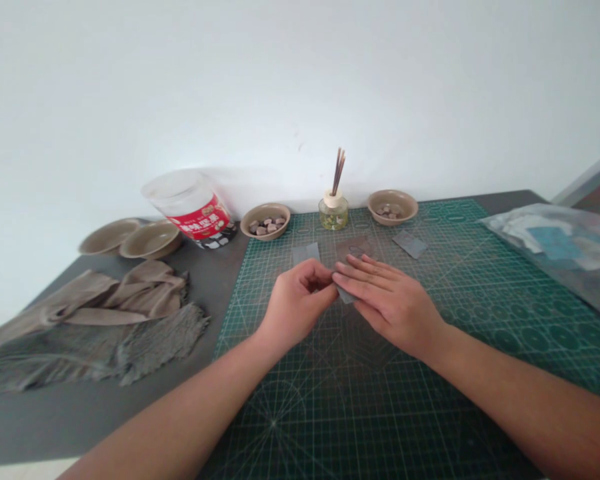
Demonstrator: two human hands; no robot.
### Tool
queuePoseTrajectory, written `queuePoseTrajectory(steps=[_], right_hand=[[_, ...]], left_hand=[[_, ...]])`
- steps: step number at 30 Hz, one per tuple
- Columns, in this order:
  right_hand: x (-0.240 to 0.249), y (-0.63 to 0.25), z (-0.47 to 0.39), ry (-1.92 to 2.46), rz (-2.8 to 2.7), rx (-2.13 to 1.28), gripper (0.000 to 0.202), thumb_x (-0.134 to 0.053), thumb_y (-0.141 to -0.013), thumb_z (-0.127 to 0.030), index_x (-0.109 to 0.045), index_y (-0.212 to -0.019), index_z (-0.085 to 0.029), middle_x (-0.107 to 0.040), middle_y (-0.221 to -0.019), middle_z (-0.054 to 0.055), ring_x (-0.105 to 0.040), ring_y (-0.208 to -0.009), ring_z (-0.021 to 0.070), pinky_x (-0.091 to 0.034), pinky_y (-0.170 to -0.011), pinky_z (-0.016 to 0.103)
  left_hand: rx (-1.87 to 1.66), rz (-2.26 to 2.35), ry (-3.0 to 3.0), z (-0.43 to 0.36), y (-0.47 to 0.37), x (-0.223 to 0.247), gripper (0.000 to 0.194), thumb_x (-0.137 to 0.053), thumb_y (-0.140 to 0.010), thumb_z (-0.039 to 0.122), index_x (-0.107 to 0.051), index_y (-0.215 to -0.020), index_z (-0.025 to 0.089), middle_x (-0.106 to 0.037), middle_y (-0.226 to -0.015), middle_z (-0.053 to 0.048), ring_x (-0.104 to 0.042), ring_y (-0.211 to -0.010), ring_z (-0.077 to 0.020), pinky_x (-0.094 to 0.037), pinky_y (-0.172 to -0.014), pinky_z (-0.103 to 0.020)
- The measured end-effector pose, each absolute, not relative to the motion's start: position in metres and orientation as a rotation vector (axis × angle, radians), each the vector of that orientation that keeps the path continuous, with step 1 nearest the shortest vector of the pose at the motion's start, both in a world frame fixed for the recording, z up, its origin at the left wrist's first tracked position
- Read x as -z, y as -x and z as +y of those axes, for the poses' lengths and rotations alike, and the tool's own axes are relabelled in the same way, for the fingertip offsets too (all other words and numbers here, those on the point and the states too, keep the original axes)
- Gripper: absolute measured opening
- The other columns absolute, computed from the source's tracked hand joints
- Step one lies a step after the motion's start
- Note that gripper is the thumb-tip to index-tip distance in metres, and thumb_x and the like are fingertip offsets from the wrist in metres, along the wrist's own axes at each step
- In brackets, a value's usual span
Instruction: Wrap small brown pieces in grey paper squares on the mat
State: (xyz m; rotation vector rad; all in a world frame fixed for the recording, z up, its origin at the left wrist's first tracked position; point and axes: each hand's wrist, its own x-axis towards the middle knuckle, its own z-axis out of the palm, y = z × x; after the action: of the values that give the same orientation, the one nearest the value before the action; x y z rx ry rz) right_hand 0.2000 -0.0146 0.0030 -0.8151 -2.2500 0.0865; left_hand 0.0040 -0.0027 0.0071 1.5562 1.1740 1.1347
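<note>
My left hand (303,297) pinches the edge of a small grey translucent packet (346,295) over the green cutting mat (380,413). Over that same packet lies my right hand (390,297), its fingers stretched out and pointing left, the fingertips touching my left fingers. Most of the packet is hidden under the hands. Just beyond them a brownish clear sheet (355,245) lies on the mat. One small grey packet (306,253) rests behind my left hand, another (410,245) at the back right.
Along the wall stand a bowl of stones (267,229), a reed diffuser (333,212) and a second stone bowl (393,208). At the left are a tilted plastic tub (193,210), two bowls (153,241) and crumpled cloths (95,320). A plastic bag (565,247) lies right.
</note>
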Motion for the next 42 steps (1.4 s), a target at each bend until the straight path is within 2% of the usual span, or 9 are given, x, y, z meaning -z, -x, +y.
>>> queuePoseTrajectory(steps=[8,13,17,25,30,34,37,40,42], right_hand=[[-0.003,-0.202,-0.014,0.832,-2.234,-0.086,0.041,-0.049,-0.099,-0.015,-0.058,-0.139,-0.022,-0.059,-0.142,0.006,-0.051,-0.136,0.0216,-0.041,-0.117,0.047],[-0.004,-0.206,-0.012,0.970,-2.050,-0.008,0.037,-0.056,-0.096,-0.016,-0.066,-0.130,-0.024,-0.061,-0.140,0.006,-0.057,-0.127,0.0265,-0.046,-0.110,0.051],[-0.005,-0.202,-0.016,0.865,-2.062,-0.067,0.042,-0.054,-0.097,-0.015,-0.061,-0.136,-0.028,-0.066,-0.134,0.003,-0.062,-0.121,0.0226,-0.050,-0.107,0.046],[-0.002,-0.195,-0.016,0.823,-2.109,-0.114,0.048,-0.049,-0.097,-0.010,-0.056,-0.142,-0.024,-0.065,-0.134,0.005,-0.062,-0.124,0.0201,-0.049,-0.111,0.041],[-0.002,-0.193,-0.017,0.847,-2.098,-0.118,0.043,-0.048,-0.097,-0.010,-0.059,-0.138,-0.019,-0.066,-0.133,0.008,-0.062,-0.124,0.0199,-0.049,-0.110,0.039],[0.000,-0.195,-0.015,0.949,-2.111,-0.245,0.040,-0.051,-0.096,-0.012,-0.063,-0.133,-0.020,-0.070,-0.126,0.006,-0.068,-0.113,0.0208,-0.054,-0.102,0.038],[0.001,-0.199,-0.011,1.158,-2.044,-0.364,0.035,-0.056,-0.094,-0.016,-0.068,-0.126,-0.023,-0.075,-0.117,0.004,-0.073,-0.100,0.0223,-0.059,-0.090,0.036],[-0.001,-0.200,-0.009,1.209,-1.915,-0.413,0.033,-0.057,-0.095,-0.019,-0.069,-0.124,-0.025,-0.074,-0.118,0.003,-0.073,-0.103,0.0228,-0.059,-0.090,0.035],[-0.002,-0.200,-0.010,1.192,-1.852,-0.420,0.032,-0.057,-0.095,-0.020,-0.069,-0.124,-0.027,-0.074,-0.119,0.001,-0.072,-0.105,0.0225,-0.059,-0.090,0.034]], left_hand=[[-1.175,1.171,-1.545,-0.005,-0.004,-0.008,0.013,-0.075,-0.078,0.021,-0.063,-0.074,0.015,-0.064,-0.069,0.001,-0.056,-0.063,-0.0102,-0.044,-0.059,-0.022],[-1.210,1.136,-1.532,-0.005,-0.005,-0.009,0.017,-0.077,-0.078,0.024,-0.063,-0.077,0.016,-0.062,-0.070,0.002,-0.053,-0.062,-0.0094,-0.042,-0.058,-0.022],[-1.209,1.098,-1.549,-0.005,-0.005,-0.007,0.016,-0.075,-0.079,0.022,-0.060,-0.077,0.017,-0.059,-0.069,0.003,-0.052,-0.063,-0.0094,-0.041,-0.059,-0.022],[-1.255,1.076,-1.542,-0.003,-0.005,-0.003,0.018,-0.076,-0.077,0.022,-0.060,-0.074,0.017,-0.061,-0.071,0.001,-0.055,-0.066,-0.0111,-0.045,-0.062,-0.023],[-1.242,1.056,-1.551,-0.003,-0.005,-0.002,0.016,-0.076,-0.077,0.019,-0.060,-0.075,0.017,-0.061,-0.071,0.002,-0.055,-0.066,-0.0107,-0.045,-0.062,-0.023],[-1.248,1.032,-1.521,-0.007,-0.007,-0.006,0.019,-0.078,-0.077,0.019,-0.059,-0.076,0.017,-0.065,-0.076,0.000,-0.061,-0.070,-0.0121,-0.050,-0.066,-0.025],[-1.264,1.060,-1.472,-0.008,-0.008,-0.008,0.021,-0.079,-0.077,0.023,-0.060,-0.083,0.017,-0.068,-0.075,0.000,-0.065,-0.069,-0.0135,-0.053,-0.065,-0.026],[-1.280,0.991,-1.419,-0.005,-0.007,-0.007,0.025,-0.076,-0.081,0.025,-0.063,-0.101,0.019,-0.072,-0.078,-0.001,-0.070,-0.070,-0.0158,-0.057,-0.068,-0.029],[-1.269,0.967,-1.427,-0.004,-0.006,-0.006,0.023,-0.075,-0.083,0.025,-0.066,-0.103,0.018,-0.074,-0.083,-0.004,-0.072,-0.075,-0.0171,-0.059,-0.074,-0.031]])
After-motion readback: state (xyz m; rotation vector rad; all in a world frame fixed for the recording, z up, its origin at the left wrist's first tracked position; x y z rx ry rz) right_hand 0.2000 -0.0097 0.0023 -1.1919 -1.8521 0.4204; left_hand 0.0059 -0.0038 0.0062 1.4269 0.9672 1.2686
